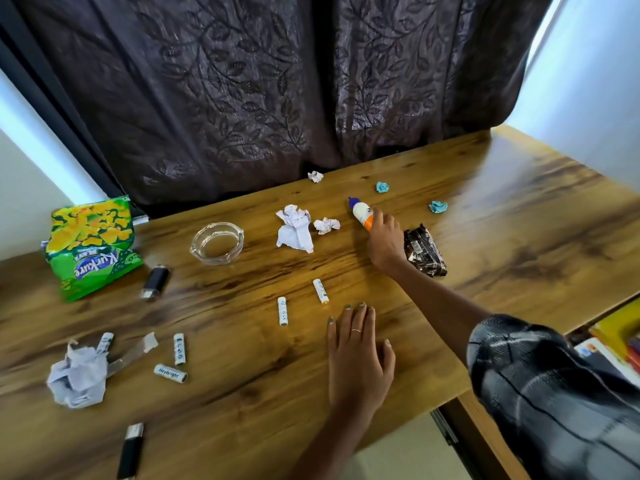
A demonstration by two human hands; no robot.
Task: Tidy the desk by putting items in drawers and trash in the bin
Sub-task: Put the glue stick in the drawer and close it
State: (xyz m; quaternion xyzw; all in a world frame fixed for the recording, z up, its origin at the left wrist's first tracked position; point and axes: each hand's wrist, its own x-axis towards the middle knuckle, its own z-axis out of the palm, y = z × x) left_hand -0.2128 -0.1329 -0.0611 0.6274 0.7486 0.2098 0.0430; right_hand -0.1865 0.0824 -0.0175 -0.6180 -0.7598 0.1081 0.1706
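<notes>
Head view: one wide picture looking down on a wooden bench (519,188) in front of a dark leaf-patterned curtain (242,98).
Right hand (382,242): reached far across the bench; its grip was curled round the orange lower end of a glue bottle (360,213), which lay tilted with its blue cap pointing away.
Left hand (358,355): lay flat on the bench near the front edge, fingers straight and slightly spread, holding nothing; a thin ring showed on one finger.
Sleeve (554,393): dark patterned cloth on the right arm, at the lower right.
Dark wrapper (425,252): crumpled, just beside the right hand on its right.
White paper balls: a large one (294,228) and a small one (326,225) left of the glue bottle; another small one (315,176) near the curtain.
Blue paper balls: two, (382,187) and (438,206), beyond the right hand.
Glass ashtray (217,243): left of the white paper.
Green snack bag (91,245): at the far left, by the bench's back edge.
Batteries: two, (282,311) and (321,291), just beyond the left hand; three more, (179,348), (170,373) and (105,342), lower left.
Crumpled tissue (78,379): lower left, touching one battery.
Black USB sticks: one (156,282) beside the snack bag, one (131,452) at the front edge.
</notes>
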